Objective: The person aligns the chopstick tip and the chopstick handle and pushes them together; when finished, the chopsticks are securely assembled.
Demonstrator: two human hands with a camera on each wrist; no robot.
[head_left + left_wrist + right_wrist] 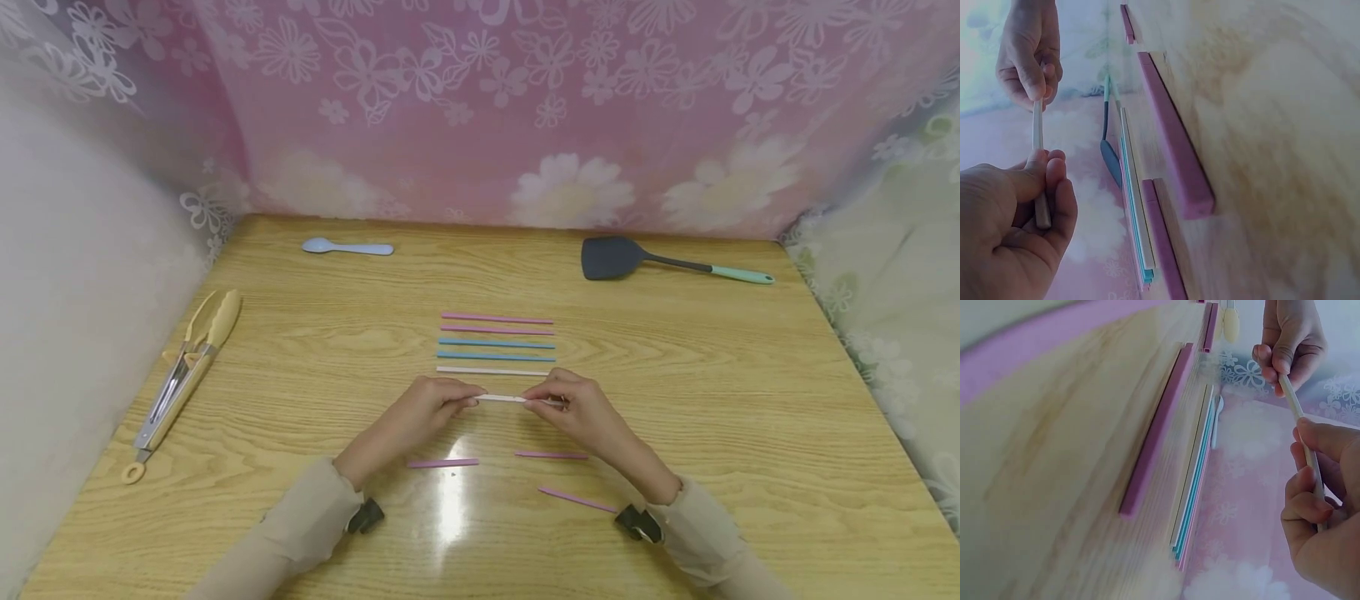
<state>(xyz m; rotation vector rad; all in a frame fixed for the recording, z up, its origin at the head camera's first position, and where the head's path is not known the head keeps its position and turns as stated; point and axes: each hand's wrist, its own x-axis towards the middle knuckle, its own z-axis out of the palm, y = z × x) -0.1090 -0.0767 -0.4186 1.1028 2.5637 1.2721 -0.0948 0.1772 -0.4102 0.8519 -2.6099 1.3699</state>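
Observation:
A slim white chopstick [498, 398] is held level just above the table by both hands. Its left end is pinched between the thumb and fingers of my left hand [429, 408]. My right hand [583, 407] pinches it further right, thumb against curled fingers; a small mark, perhaps a joint, shows beside the fingertips. Beyond the hands lie a white chopstick [487, 370], two blue chopsticks [495, 357] and two pink chopsticks [495, 330], roughly parallel. Nearer me are shorter purple-pink sticks: one on the left [443, 463] and two on the right [551, 455].
Yellow-handled tongs [183, 375] lie along the table's left side. A pale blue spoon [348, 247] is at the back left. At the back right rests a dark spatula [611, 258] with a green handle. A floral pink curtain [450, 125] hangs behind the wooden table [337, 333].

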